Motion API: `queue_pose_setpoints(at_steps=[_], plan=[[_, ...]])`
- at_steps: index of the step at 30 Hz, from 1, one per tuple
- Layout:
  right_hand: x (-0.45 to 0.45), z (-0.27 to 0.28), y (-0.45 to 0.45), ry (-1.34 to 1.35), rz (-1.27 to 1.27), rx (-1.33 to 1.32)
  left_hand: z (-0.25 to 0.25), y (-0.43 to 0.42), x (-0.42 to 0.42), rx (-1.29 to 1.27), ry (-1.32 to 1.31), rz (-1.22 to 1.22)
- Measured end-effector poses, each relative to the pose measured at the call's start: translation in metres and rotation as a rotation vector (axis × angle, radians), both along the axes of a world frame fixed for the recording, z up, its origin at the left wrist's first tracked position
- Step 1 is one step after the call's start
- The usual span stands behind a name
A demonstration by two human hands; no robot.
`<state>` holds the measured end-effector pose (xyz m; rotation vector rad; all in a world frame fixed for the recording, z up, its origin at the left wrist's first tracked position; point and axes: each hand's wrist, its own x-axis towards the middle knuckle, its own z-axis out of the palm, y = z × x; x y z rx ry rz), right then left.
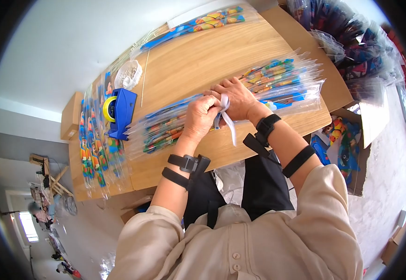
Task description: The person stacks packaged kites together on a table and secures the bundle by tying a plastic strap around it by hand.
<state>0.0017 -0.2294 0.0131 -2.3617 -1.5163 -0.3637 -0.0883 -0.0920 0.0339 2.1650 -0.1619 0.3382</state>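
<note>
Left hand (200,116) pinching the white strip (230,125) over the middle of the bundle of plastic sleeves (165,123); right hand (239,99) bent across it, seemingly steadying the pack; can't tell whether it pinches too. Bundle's along the counter's (179,77) near edge, within easy reach. Beyond, toward the left edge, tape dispenser (124,112), then white bowl (128,74), leaving working room.

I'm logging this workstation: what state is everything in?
White strip: pinched by the left hand, one end dangling.
Packet bundle: lying flat, right hand on it.
Tape dispenser: loaded with a yellow roll.
White tub: open, small pieces inside.
Carton beside the table: open, colorful things inside.
</note>
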Motion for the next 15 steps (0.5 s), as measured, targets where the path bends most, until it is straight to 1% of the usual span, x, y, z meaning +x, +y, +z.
queue_pose_setpoints(at_steps=[2,3,7,9,11,15], plan=[[0.000,-0.002,0.000,-0.003,0.004,0.005,-0.008,-0.002,0.003,0.133,-0.073,0.065],[0.001,-0.002,0.000,-0.002,0.001,0.005,-0.007,-0.006,0.002,0.154,-0.058,0.118],[0.000,-0.001,0.002,0.021,-0.026,-0.054,-0.011,-0.006,0.002,0.244,-0.070,0.159],[-0.002,0.001,0.001,0.040,-0.050,-0.059,-0.010,-0.003,0.001,0.324,-0.307,0.034],[-0.001,0.003,-0.002,0.031,0.003,-0.011,-0.005,0.000,-0.004,0.333,-0.263,-0.006],[0.000,0.003,-0.002,0.046,0.006,-0.041,0.003,0.006,-0.010,0.367,-0.165,-0.093]])
